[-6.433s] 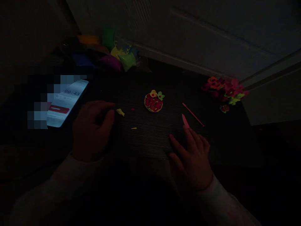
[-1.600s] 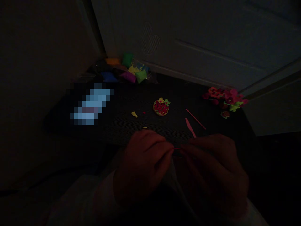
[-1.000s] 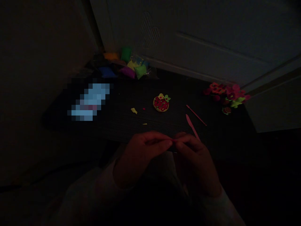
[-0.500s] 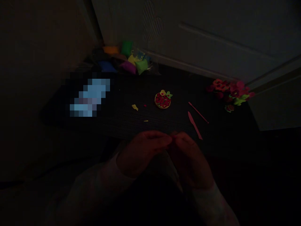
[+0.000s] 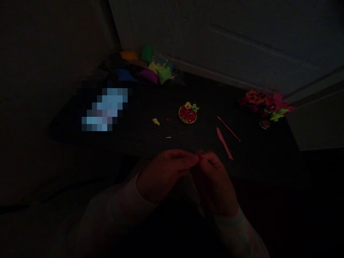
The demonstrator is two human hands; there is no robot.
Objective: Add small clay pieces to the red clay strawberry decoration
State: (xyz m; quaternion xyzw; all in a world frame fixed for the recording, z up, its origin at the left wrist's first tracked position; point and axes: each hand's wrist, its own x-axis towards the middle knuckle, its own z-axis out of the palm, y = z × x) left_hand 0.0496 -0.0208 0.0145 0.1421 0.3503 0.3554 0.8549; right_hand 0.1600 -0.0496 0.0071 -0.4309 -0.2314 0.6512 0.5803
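Note:
In the dim light, my left hand (image 5: 168,172) and my right hand (image 5: 216,179) meet fingertip to fingertip at the table's near edge. Both are closed in a pinch around a small dark-red piece of modelling clay (image 5: 200,157), mostly hidden by the fingers. Beyond them lies a round clay piece (image 5: 187,114) with a yellow rim, red filling and two small flowers on top. Left of it are a yellow clay scrap (image 5: 156,122), a tiny red bit (image 5: 167,120) and a thin yellow sliver (image 5: 168,137).
A pink plastic knife (image 5: 224,143) and a thin pink modelling stick (image 5: 229,128) lie to the right. Red and pink clay flowers (image 5: 268,102) stand at the far right. Coloured clay packets (image 5: 149,75) are heaped at the back. A blurred bright screen (image 5: 107,109) is at left.
The view has shifted slightly, so the table's things appear a little further right. Both hands keep their pinch, with the right hand turned slightly inward.

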